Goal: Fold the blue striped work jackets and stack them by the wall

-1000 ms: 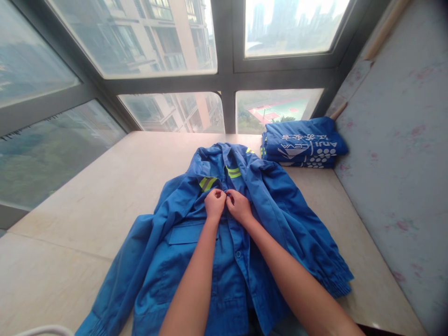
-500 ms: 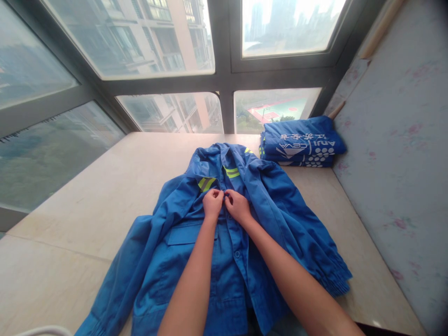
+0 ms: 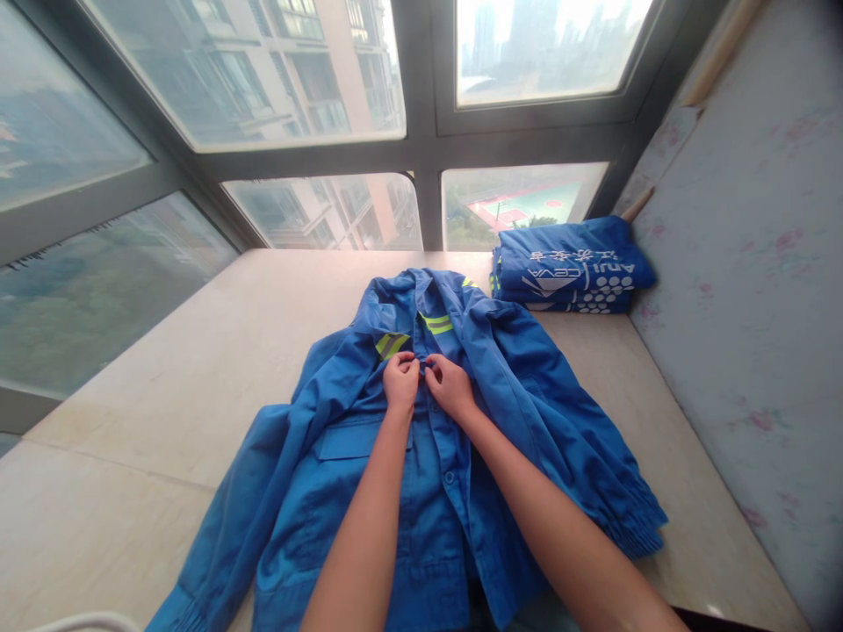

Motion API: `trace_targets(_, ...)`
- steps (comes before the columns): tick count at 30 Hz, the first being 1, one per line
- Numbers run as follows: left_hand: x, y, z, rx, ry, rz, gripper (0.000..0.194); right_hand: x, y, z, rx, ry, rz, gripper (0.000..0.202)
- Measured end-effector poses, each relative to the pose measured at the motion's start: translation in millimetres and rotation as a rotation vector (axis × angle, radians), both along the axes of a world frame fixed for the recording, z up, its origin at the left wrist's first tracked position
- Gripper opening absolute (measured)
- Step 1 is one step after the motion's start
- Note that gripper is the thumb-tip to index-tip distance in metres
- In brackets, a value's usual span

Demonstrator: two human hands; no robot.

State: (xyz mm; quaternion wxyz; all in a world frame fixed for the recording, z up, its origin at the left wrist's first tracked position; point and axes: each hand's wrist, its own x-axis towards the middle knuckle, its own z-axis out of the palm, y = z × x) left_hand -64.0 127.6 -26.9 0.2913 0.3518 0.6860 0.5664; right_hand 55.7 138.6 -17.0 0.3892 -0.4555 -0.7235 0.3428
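Note:
A blue jacket [image 3: 369,491] with yellow-green reflective strips lies spread on a pale stone ledge, collar toward the window, sleeves out to both sides. My left hand [image 3: 401,383] pinches the front edge at chest height, just below a reflective strip. Close beside it, my right hand [image 3: 448,384] pinches the facing edge of the front placket. A small gap separates the fingertips, and the cloth or button between them is too small to make out. Lower on the placket, a round button [image 3: 450,477] shows.
Folded blue garments [image 3: 566,263] with white print are stacked at the ledge's back right corner. Grey window frames [image 3: 316,160] border the ledge [image 3: 151,351] behind and at left. A flowered wall [image 3: 744,307] stands at right. Something white and curved [image 3: 92,621] shows at bottom left.
The fingertips of both hands have drawn slightly apart at the placket, still pinching the cloth. The whole view has shifted very slightly.

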Motion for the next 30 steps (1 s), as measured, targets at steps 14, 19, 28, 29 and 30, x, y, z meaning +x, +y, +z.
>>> trace_targets(14, 5, -7, 2.6, 0.002, 0.191, -0.031, 0.017, -9, 46, 12.4, -0.265, -0.258, 0.047, 0.019)
trace_targets(19, 9, -11, 8.5, -0.058, 0.287, -0.064, 0.019, -13, 61, 9.6, -0.368, -0.344, 0.089, 0.037)
trace_targets(28, 4, -20, 49.6, -0.488, 0.831, -0.179, 0.023, -5, 45, 25.5, -0.266, -0.518, 0.055, 0.023)
trace_targets(29, 3, -21, 54.5, -0.526, 0.911, -0.181, 0.022, -4, 42, 27.9, -0.228, -0.542, 0.037, 0.019)
trace_targets(30, 2, -21, 58.6, -0.526, 0.951, -0.173, 0.021, -5, 39, 30.3, -0.181, -0.566, 0.019, 0.018)
